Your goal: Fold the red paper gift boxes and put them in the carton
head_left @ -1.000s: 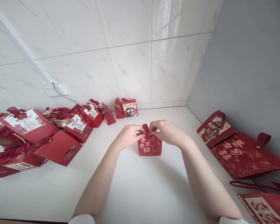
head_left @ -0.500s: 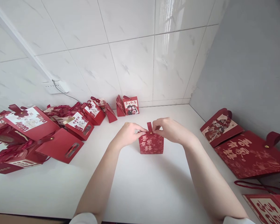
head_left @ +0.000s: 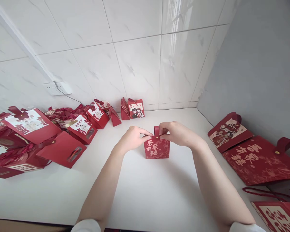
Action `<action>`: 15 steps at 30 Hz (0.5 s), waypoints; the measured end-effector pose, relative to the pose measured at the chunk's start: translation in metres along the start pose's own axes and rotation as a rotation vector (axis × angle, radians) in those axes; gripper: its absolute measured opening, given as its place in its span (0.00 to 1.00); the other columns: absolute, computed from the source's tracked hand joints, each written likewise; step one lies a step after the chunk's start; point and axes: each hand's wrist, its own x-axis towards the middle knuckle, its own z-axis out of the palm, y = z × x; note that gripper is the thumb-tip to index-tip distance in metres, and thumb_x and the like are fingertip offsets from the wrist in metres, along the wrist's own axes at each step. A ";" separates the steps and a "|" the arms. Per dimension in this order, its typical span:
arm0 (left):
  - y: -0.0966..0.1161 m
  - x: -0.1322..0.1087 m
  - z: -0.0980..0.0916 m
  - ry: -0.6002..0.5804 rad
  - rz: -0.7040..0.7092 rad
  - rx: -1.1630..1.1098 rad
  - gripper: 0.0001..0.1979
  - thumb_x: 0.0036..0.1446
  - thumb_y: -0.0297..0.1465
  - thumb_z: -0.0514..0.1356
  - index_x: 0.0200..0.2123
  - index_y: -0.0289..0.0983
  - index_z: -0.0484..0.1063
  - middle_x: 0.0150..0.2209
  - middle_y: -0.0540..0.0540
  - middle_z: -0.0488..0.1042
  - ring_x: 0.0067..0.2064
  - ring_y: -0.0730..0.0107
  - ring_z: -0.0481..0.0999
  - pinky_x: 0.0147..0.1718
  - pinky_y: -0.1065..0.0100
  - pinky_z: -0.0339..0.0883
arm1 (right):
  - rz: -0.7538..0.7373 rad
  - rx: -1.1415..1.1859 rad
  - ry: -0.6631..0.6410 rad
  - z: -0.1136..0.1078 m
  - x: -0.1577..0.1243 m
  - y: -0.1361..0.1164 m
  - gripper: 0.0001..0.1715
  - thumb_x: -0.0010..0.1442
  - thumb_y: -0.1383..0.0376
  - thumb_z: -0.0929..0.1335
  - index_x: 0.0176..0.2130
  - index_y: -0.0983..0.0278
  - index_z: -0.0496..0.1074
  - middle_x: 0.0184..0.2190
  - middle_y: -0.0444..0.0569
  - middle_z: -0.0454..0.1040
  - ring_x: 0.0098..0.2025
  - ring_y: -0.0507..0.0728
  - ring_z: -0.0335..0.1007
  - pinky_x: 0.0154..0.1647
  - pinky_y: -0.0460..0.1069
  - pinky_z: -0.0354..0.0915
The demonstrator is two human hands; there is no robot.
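Observation:
A small red gift box (head_left: 157,149) with pale Chinese characters stands upright on the white table, a ribbon loop (head_left: 156,130) and a brass-coloured stud at its top. My left hand (head_left: 133,138) pinches the box's upper left corner between thumb and fingers. On the other side, my right hand (head_left: 174,132) grips the top edge just right of the loop, its fingers curled. Part of the box's upper edge is hidden behind my fingertips.
Many red gift boxes (head_left: 62,149) crowd the table's left side. Several small boxes (head_left: 136,109) stand along the tiled wall. Larger red boxes (head_left: 261,159) lean against the grey panel at right. A wall socket (head_left: 58,88) with a cable is at back left.
The ribbon loop looks rounder and more open than before. Both hands keep hold of the box's top, and the box stays in place; the view has shifted slightly.

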 end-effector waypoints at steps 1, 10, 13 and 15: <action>0.001 0.000 0.000 -0.001 0.006 0.002 0.13 0.55 0.40 0.59 0.37 0.42 0.81 0.38 0.47 0.80 0.35 0.65 0.76 0.33 0.67 0.68 | 0.001 0.013 0.003 0.000 0.000 -0.001 0.05 0.55 0.69 0.65 0.34 0.60 0.69 0.33 0.43 0.75 0.31 0.52 0.68 0.28 0.44 0.59; 0.002 0.005 0.007 -0.040 0.019 -0.022 0.17 0.56 0.43 0.57 0.35 0.39 0.81 0.32 0.48 0.79 0.34 0.66 0.73 0.32 0.69 0.64 | 0.007 0.015 -0.035 -0.002 0.001 -0.001 0.09 0.54 0.70 0.65 0.36 0.59 0.72 0.36 0.44 0.76 0.34 0.52 0.70 0.29 0.44 0.60; 0.001 0.005 0.006 -0.048 0.029 -0.023 0.17 0.56 0.43 0.56 0.35 0.39 0.81 0.31 0.47 0.79 0.34 0.65 0.73 0.32 0.68 0.64 | 0.003 0.008 -0.041 -0.003 0.000 -0.002 0.08 0.55 0.68 0.65 0.36 0.59 0.73 0.35 0.44 0.76 0.33 0.52 0.69 0.30 0.44 0.60; 0.001 0.004 0.005 -0.061 0.036 -0.018 0.16 0.57 0.42 0.56 0.35 0.40 0.80 0.31 0.47 0.79 0.33 0.66 0.73 0.32 0.69 0.63 | -0.010 -0.014 -0.053 -0.004 -0.001 -0.003 0.07 0.58 0.63 0.65 0.34 0.60 0.74 0.32 0.44 0.75 0.31 0.52 0.67 0.30 0.45 0.59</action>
